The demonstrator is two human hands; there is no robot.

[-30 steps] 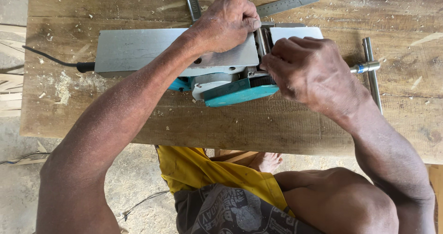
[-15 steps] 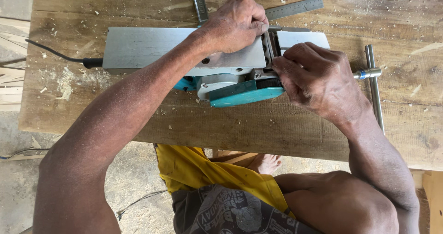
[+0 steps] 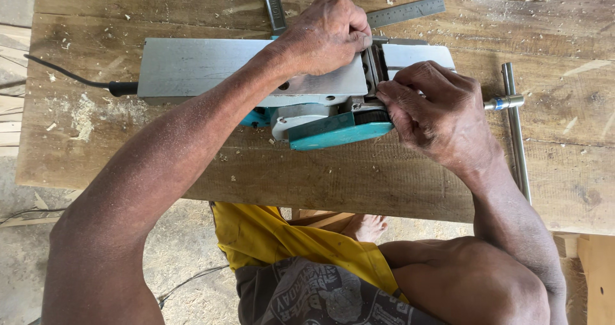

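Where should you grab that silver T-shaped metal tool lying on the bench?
Grip the T-shaped tool on its long bare shaft, nearer the bench edge, coming from above. It lies flat with nothing on that half, while the crossbar end sits right beside the right hand and the upturned planer.

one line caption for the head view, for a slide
Left hand steadies an upturned electric planer on a wooden bench while the right hand works at its blade drum.
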